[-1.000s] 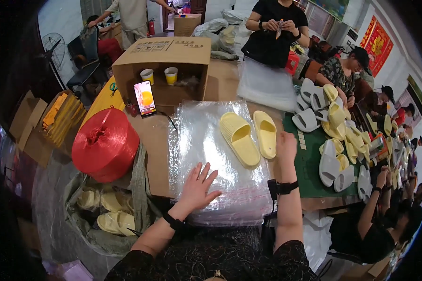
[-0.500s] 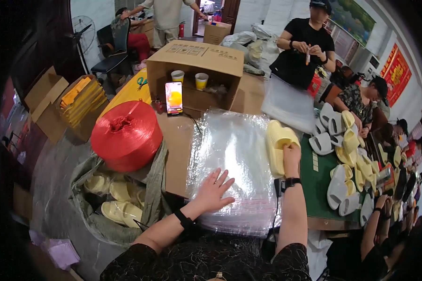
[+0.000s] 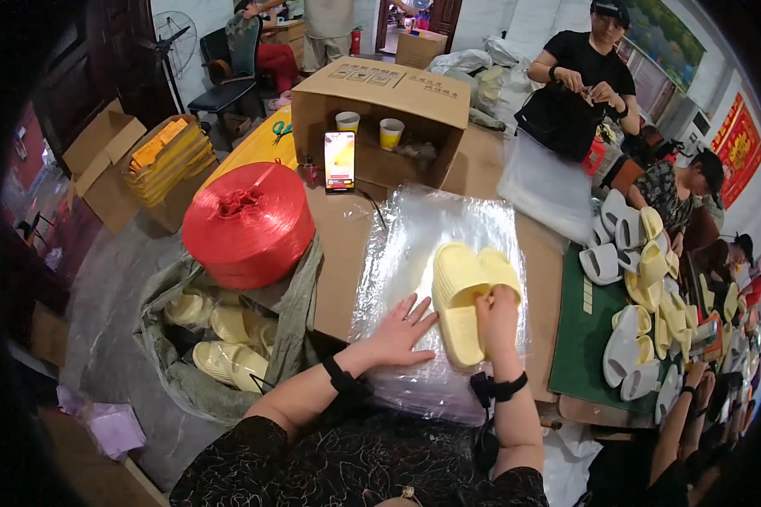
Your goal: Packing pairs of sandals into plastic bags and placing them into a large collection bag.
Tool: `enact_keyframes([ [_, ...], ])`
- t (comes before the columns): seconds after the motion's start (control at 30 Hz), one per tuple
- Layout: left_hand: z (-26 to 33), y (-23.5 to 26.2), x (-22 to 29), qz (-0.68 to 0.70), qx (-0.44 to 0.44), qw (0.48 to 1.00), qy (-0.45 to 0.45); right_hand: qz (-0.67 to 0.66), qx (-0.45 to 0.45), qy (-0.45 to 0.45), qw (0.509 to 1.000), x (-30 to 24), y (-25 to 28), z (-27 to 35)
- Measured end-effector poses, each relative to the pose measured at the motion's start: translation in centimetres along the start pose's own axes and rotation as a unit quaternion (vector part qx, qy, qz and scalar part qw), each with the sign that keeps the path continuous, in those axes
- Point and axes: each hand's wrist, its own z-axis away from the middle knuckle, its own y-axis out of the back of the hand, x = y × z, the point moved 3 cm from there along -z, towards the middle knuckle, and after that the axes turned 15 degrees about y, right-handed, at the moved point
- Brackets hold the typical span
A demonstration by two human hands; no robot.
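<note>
A pair of pale yellow slide slippers point(image 3: 461, 291) is over the right part of a stack of clear plastic bags point(image 3: 397, 253) on the table. My right hand point(image 3: 499, 321) grips the pair, its fingers tucked into the foot opening of the right slipper. Flat on the bags, just left of the slippers, lies my left hand point(image 3: 400, 332) with its fingers spread, holding nothing. The hand covers part of the right slipper's sole.
A big red roll of plastic twine point(image 3: 249, 224) stands left, above a sack point(image 3: 165, 372) of bagged yellow slippers. Behind the bags are a phone point(image 3: 340, 160) and a cardboard box point(image 3: 380, 84) with cups. Grey and yellow slippers point(image 3: 634, 338) crowd the right; co-workers stand beyond.
My right hand has brought the yellow slippers leftward from the right edge of the bag stack onto it. The left hand stays spread on the bags. The view has shifted slightly.
</note>
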Motion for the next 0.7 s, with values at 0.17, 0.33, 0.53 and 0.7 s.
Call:
enact_keyframes([
  [0.17, 0.7, 1.4, -0.9, 0.119, 0.042, 0.990, -0.070, 0.034, -0.002, 0.005, 0.999, 0.7, -1.1, 0.5],
  [0.33, 2.9, 3.7, -0.7, 0.001, 0.076, 0.994, -0.081, 0.053, 0.042, -0.029, 0.997, 3.9, 1.1, 1.4],
  [0.53, 2.3, 4.9, 0.3, 0.002, 0.085, 0.995, -0.045, -0.124, 0.240, -0.173, 0.947, 6.8, 8.6, 5.7],
  [0.7, -0.4, 4.8, 1.9, 0.040, 0.014, 0.992, -0.116, -0.259, 0.267, -0.110, 0.922, 4.1, 12.7, 10.4],
])
